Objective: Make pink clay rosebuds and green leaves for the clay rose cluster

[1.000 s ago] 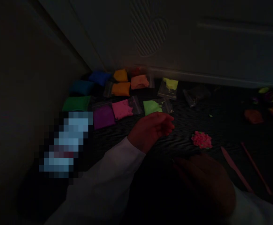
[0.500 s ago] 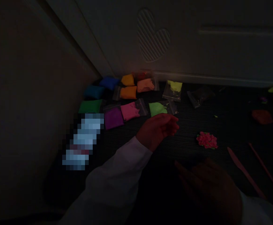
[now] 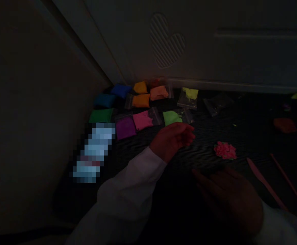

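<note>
My left hand (image 3: 172, 140) is raised palm inward, its fingers loosely curled, with nothing seen in it. Just beyond it lies a bag of light green clay (image 3: 173, 117), partly covered by the hand. My right hand (image 3: 230, 197) is low in the dark, one finger stretched out to the left, and I see nothing held. Ahead of the right hand a pink clay flower cluster (image 3: 225, 150) with green edges rests on the dark ridged tabletop (image 3: 189, 160). To its right lie a pink clay knife (image 3: 264, 182) and a thin pink stick tool (image 3: 288, 182).
A lit phone (image 3: 93, 153), its screen blurred, stands at left. Bagged clay spreads behind: purple (image 3: 126, 128), pink (image 3: 142, 119), green (image 3: 101, 115), blue (image 3: 121, 91), orange (image 3: 141, 100), yellow (image 3: 190, 93). A clear bag (image 3: 217, 104) and a reddish lump (image 3: 284, 125) lie farther right.
The view has shifted slightly, so the phone and bags at left sit a little farther right. Both hands keep nearly the same pose; the right hand appears slightly higher in view.
</note>
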A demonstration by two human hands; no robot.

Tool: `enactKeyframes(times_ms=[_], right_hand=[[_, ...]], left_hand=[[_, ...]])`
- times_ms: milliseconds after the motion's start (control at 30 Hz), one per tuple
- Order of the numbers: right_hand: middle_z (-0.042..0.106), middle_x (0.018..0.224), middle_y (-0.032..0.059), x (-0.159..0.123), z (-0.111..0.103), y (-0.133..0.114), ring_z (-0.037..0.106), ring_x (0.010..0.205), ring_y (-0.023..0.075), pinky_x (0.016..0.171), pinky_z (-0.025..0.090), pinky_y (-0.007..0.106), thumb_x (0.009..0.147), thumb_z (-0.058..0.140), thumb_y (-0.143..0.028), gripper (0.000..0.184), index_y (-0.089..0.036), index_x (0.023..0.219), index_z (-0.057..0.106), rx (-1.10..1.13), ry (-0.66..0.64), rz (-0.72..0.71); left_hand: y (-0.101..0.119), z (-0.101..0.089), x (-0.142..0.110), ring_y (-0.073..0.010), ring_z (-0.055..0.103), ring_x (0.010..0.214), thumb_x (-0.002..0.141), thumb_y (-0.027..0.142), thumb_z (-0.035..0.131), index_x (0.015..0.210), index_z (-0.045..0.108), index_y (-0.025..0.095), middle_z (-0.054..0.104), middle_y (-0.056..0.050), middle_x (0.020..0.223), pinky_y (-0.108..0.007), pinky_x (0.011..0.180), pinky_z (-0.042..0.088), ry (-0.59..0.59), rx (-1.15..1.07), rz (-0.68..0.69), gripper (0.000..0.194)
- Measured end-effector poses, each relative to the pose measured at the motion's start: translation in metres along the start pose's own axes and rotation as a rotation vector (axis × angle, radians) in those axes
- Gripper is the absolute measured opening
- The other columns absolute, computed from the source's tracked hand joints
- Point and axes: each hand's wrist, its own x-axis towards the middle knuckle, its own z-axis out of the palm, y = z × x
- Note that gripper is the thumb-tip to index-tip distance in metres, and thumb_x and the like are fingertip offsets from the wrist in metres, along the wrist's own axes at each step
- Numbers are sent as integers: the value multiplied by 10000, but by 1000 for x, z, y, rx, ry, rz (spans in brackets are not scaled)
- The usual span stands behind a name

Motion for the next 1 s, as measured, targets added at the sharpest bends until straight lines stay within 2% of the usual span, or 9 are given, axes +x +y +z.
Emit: enactKeyframes(times_ms=[233,367,500,633,767,1000], right_hand=[[531,566,-23,0,0,0,447,528,117,611,285,298,801,456,-251,294,-183,1073,544,-9,9,19],[526,556,-29,1,0,-1,445,518,116,603,284,297,803,449,-248,283,-201,1063,551,23,12,-19],[535,575,-24,1,0,-1,455,528,115,611,289,302,809,445,-257,295,-189,1079,541,-19,11,32],[522,553,-31,0,0,-1,441,514,113,600,282,298,807,441,-255,286,-202,1066,550,7,0,-28],[545,577,-19,0,0,0,454,531,115,612,290,301,804,454,-254,306,-172,1087,537,-19,3,29],[538,566,-27,1,0,-2,462,522,113,600,285,306,799,461,-253,291,-181,1069,544,-6,1,2]], left_hand=[[0,0,0,-111,531,640,678,268,551,756,605,112,590,-33,668,-247,615,380,-5,5,3,182],[0,1,0,-103,527,634,677,276,557,754,604,113,590,-30,669,-245,619,380,4,-2,-3,187],[0,0,0,-102,527,631,675,276,560,755,605,113,589,-28,664,-245,619,381,2,-5,-4,187],[0,0,0,-102,528,631,679,272,555,752,605,115,587,-26,664,-244,617,382,2,0,-6,180],[0,0,0,-103,531,635,688,275,543,748,605,117,587,-26,665,-246,624,386,4,3,-8,180],[0,0,0,-105,536,646,698,266,530,758,606,115,593,-27,676,-244,627,397,10,8,1,179]])
